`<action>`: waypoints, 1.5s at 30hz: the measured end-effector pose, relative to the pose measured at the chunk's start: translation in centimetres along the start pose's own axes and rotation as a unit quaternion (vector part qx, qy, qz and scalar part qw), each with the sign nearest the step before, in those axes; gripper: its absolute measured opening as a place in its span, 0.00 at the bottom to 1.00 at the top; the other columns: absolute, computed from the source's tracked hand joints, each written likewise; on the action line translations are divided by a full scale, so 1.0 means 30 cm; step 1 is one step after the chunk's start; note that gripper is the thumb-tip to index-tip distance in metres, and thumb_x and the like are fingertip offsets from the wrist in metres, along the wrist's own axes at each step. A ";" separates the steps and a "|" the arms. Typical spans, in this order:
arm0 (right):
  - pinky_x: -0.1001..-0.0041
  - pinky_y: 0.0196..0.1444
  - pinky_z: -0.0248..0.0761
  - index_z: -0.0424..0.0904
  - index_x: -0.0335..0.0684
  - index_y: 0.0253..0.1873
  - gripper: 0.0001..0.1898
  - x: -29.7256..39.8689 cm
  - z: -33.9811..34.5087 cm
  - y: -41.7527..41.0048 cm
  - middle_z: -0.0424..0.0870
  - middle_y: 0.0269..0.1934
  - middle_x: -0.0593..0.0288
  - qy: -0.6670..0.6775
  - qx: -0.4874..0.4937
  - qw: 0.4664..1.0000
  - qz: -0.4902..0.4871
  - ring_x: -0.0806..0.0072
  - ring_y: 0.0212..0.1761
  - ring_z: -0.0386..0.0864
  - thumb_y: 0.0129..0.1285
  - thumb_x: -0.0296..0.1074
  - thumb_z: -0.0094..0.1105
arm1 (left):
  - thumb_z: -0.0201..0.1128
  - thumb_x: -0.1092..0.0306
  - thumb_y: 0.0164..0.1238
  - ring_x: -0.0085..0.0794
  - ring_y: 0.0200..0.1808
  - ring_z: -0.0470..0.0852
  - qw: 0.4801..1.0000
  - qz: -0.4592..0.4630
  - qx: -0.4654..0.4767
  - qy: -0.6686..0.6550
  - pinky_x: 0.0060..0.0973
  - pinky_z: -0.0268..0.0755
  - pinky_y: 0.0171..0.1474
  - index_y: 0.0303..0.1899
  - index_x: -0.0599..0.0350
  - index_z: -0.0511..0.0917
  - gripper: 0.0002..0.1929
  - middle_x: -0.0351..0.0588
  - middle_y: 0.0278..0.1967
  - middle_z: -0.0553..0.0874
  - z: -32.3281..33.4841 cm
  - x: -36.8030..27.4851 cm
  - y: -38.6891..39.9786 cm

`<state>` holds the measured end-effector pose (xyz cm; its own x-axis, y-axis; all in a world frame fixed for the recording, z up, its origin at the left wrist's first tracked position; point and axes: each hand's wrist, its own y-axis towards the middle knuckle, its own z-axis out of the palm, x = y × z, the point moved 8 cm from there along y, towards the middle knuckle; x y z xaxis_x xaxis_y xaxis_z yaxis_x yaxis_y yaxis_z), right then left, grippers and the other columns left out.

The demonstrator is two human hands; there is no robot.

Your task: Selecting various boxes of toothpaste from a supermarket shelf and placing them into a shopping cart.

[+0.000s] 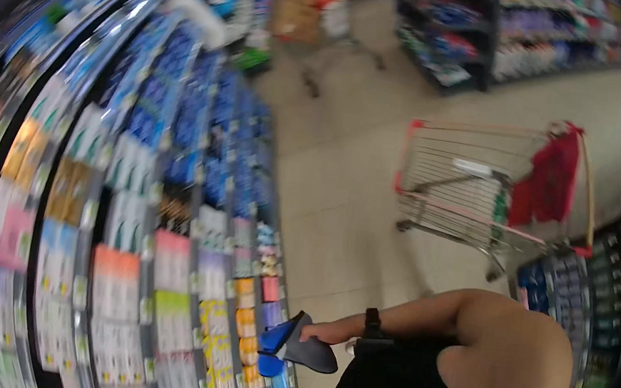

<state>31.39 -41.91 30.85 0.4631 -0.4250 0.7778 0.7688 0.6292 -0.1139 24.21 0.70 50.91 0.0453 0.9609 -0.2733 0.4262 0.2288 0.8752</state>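
Observation:
My right hand [320,332], with a dark band on its wrist, reaches left across my black top. It grips a dark grey and blue object [308,351] with curved, flap-like parts, its exact kind unclear. Just beyond that object stand the lower rows of a tall shelf unit [149,242], filled with packaged goods. Orange packs [246,323] and yellow-and-white packs [214,339] are closest to the hand. My left hand is out of view.
A wire shopping cart [465,169] with a red cloth [548,175] on its handle stands on the tiled floor [322,196]. Another cart, blurred, carries a cardboard box [300,3]. Dark shelving [444,27] rises at the back; stocked shelves [573,287] line the right.

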 end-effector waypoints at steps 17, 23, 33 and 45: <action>0.70 0.49 0.73 0.77 0.34 0.47 0.10 0.392 -0.612 -1.517 0.82 0.39 0.59 -0.220 -0.454 0.835 -0.219 0.72 0.43 0.78 0.67 0.33 0.60 | 0.63 0.70 0.65 0.35 0.38 0.85 0.476 0.295 0.706 -0.434 0.30 0.75 0.43 0.45 0.57 0.81 0.08 0.48 0.37 0.85 1.100 -2.413 -1.197; 0.74 0.47 0.74 0.74 0.37 0.53 0.21 0.101 -0.676 -1.995 0.81 0.42 0.65 0.060 -0.768 0.567 -0.292 0.79 0.43 0.78 0.61 0.39 0.70 | 0.62 0.72 0.66 0.27 0.39 0.83 0.315 0.285 0.788 -0.445 0.25 0.74 0.46 0.44 0.63 0.80 0.08 0.47 0.37 0.85 1.271 -2.929 -1.687; 0.77 0.43 0.70 0.79 0.35 0.49 0.20 0.081 -0.866 -2.021 0.80 0.39 0.70 0.238 -0.790 0.545 -0.150 0.84 0.40 0.73 0.66 0.49 0.62 | 0.71 0.53 0.57 0.52 0.75 0.54 0.167 0.691 0.703 -0.031 0.40 0.57 0.73 0.75 0.61 0.47 0.51 0.61 0.76 0.44 1.553 -3.264 -2.710; 0.69 0.38 0.77 0.75 0.39 0.54 0.20 -0.008 -0.905 -1.920 0.83 0.38 0.59 0.396 -0.720 0.440 -0.362 0.69 0.34 0.81 0.59 0.38 0.63 | 0.66 0.57 0.63 0.40 0.60 0.76 0.268 0.684 0.675 0.061 0.36 0.72 0.61 0.69 0.62 0.61 0.37 0.52 0.58 0.76 1.612 -3.248 -2.933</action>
<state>-1.03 -95.70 20.44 -0.5633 -0.6272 0.5378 0.0584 -0.6795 -0.7313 25.98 -120.60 -18.77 0.9996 0.0176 0.0229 0.0288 -0.5371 -0.8430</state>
